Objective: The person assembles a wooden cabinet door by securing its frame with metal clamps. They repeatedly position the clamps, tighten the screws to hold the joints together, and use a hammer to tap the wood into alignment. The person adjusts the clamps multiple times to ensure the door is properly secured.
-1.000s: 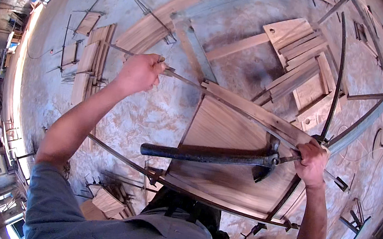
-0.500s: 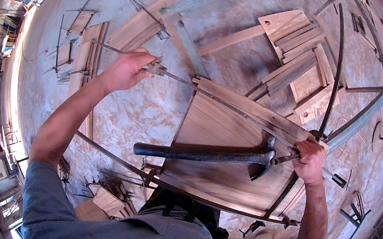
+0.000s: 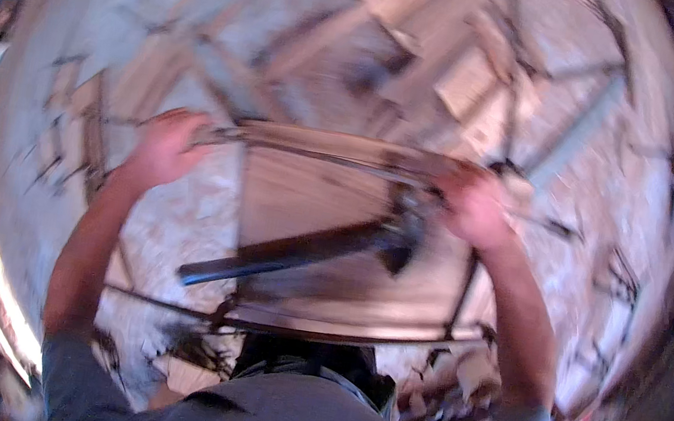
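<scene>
A wooden panel (image 3: 303,205) lies in front of me with a wood strip (image 3: 321,140) along its far edge. Across that far side runs a long metal bar clamp (image 3: 336,161). My left hand (image 3: 167,150) is closed round the clamp by its jaw, just off the panel's far left corner. At the far right corner my right hand (image 3: 477,205) grips the clamp's other end; blur hides its fingers in part. A hammer (image 3: 288,247) rests over the panel, head near my right hand, dark handle pointing left. A second bar clamp (image 3: 335,337) spans the near edge.
Beyond the panel, several boards and wooden pieces (image 3: 470,78) lie on the mottled floor. More boards and clamps (image 3: 89,117) are at the far left. A dark upright bar (image 3: 461,299) crosses the panel's right side. Metal clamps (image 3: 625,280) lie farther right.
The view has swung and blurred. My left hand and the clamp jaw have come closer to the panel's left corner. The clamp now lies more level along the far edge.
</scene>
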Tool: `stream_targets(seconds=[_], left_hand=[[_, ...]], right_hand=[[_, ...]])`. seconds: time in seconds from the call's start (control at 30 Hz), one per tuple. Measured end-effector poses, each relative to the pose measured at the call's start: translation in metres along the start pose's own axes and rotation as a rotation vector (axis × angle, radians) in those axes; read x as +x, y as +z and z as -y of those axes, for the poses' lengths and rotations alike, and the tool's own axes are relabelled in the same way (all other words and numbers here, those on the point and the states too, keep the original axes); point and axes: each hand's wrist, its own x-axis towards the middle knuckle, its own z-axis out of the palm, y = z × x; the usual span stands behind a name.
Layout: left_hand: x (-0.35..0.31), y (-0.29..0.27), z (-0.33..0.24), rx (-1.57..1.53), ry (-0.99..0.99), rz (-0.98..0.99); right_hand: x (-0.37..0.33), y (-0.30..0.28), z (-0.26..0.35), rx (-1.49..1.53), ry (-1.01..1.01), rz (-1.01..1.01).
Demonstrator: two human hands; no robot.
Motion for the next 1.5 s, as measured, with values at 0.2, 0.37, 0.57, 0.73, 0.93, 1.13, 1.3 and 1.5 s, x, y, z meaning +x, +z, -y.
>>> stream_targets(seconds=[0.2, 0.37, 0.57, 0.73, 0.93, 1.13, 1.3, 1.5], left_hand=[[-0.033, 0.006, 0.021, -0.081, -0.112, -0.014], [-0.014, 0.004, 0.007, -0.208, -0.146, -0.013], [-0.013, 0.004, 0.003, -0.248, -0.187, -0.005], [-0.009, 0.021, -0.002, -0.141, -0.175, -0.025], [0.011, 0.009, -0.016, -0.071, -0.065, -0.035], [0.002, 0.012, -0.016, -0.081, -0.103, -0.089], [0.003, 0.01, -0.022, -0.056, -0.132, -0.086], [0.014, 0.002, -0.027, -0.102, -0.128, 0.028]], right_hand=[[0.023, 0.004, 0.014, 0.02, 0.062, 0.109], [0.032, 0.023, 0.015, 0.045, 0.091, 0.095], [0.057, 0.029, 0.028, 0.085, 0.141, 0.121], [0.07, 0.034, 0.037, -0.038, 0.173, 0.346], [0.058, 0.027, 0.028, 0.049, 0.053, 0.005], [0.07, 0.024, 0.036, 0.086, 0.068, 0.059], [0.074, 0.021, 0.039, 0.033, 0.051, 0.123], [0.059, 0.027, 0.026, 0.002, 0.063, 0.051]])
